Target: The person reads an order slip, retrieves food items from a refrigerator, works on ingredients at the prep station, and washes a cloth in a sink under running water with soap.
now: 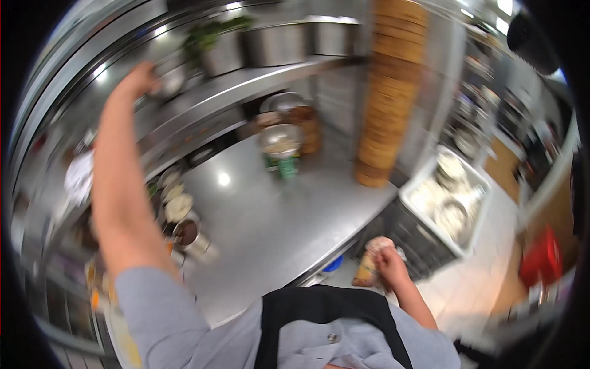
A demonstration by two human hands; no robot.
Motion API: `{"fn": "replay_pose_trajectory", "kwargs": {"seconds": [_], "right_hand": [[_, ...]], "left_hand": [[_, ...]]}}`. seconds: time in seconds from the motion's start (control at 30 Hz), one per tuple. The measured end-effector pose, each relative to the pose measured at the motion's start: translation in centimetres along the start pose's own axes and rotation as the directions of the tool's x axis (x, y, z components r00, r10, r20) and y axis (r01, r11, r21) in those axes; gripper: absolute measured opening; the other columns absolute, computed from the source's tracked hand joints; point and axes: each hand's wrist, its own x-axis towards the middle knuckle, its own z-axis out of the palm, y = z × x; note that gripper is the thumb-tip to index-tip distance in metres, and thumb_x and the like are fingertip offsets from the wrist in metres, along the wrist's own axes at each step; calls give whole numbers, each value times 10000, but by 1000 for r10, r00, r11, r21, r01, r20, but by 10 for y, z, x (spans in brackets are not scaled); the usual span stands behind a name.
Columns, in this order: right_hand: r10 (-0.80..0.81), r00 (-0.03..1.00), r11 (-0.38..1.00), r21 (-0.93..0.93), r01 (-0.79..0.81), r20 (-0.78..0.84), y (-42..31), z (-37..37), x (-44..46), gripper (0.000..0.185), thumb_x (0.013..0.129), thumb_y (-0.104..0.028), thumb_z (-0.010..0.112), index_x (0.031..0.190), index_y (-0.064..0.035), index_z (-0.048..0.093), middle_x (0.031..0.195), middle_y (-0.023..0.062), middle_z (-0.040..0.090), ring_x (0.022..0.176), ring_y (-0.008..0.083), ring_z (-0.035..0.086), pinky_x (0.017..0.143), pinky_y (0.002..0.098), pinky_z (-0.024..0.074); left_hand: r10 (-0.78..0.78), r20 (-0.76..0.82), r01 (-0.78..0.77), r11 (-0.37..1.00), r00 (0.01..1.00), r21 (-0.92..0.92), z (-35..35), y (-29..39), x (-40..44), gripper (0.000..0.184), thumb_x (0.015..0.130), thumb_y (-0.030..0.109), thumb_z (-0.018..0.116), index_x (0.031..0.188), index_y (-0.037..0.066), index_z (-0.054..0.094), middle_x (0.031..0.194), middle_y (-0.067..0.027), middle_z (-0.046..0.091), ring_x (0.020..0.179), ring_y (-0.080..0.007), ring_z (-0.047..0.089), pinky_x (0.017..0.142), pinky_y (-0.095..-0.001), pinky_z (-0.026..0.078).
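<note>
My left arm is stretched up to the shelf at the upper left. My left hand (145,80) is closed at the rim of a shiny metal bowl (171,80); motion blur hides the exact finger positions. Low on the right, beyond the table's front edge, my right hand (391,264) is closed around the gathered top of a plastic bag (367,269) with yellow-brown contents or print. The bag hangs beside a large grey bin.
A steel table (258,203) carries a metal bowl of food (281,140) and a tall stack of bamboo steamers (393,92). Pots, one with leafy greens (215,38), line the shelf (246,83). A white tub (409,197) of white powder and bowls stands right.
</note>
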Motion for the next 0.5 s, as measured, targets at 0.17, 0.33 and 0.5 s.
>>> {"fn": "replay_pose_trajectory", "kwargs": {"seconds": [0.17, 0.33, 0.5], "right_hand": [[-82, 995, 980, 184, 70, 58, 21, 0, 40, 198, 696, 151, 443, 721, -46, 448, 745, 53, 434, 697, 159, 465, 638, 262, 406], [-134, 990, 965, 232, 119, 50, 13, 3, 55, 194, 695, 141, 454, 717, -52, 449, 748, 52, 436, 688, 159, 451, 626, 258, 395], [-173, 981, 962, 228, 150, 85, -2, -3, 59, 155, 699, 127, 452, 737, -22, 470, 744, 105, 458, 666, 218, 485, 616, 292, 418]], "left_hand": [[-225, -29, 227, 957, 974, 178, -21, 49, -38, 861, 723, 563, 693, 1264, -59, 444, 1235, -257, 531, 1163, -345, 516, 979, -392, 399], [-160, -215, 178, 982, 963, 68, -11, 39, -29, 688, 843, 504, 591, 1230, -53, 472, 1175, -237, 569, 1082, -342, 555, 913, -396, 433], [92, -532, 75, 956, 841, 285, -24, 64, -45, 389, 858, 367, 619, 986, 6, 550, 940, -169, 626, 926, -321, 599, 778, -397, 455]]}}
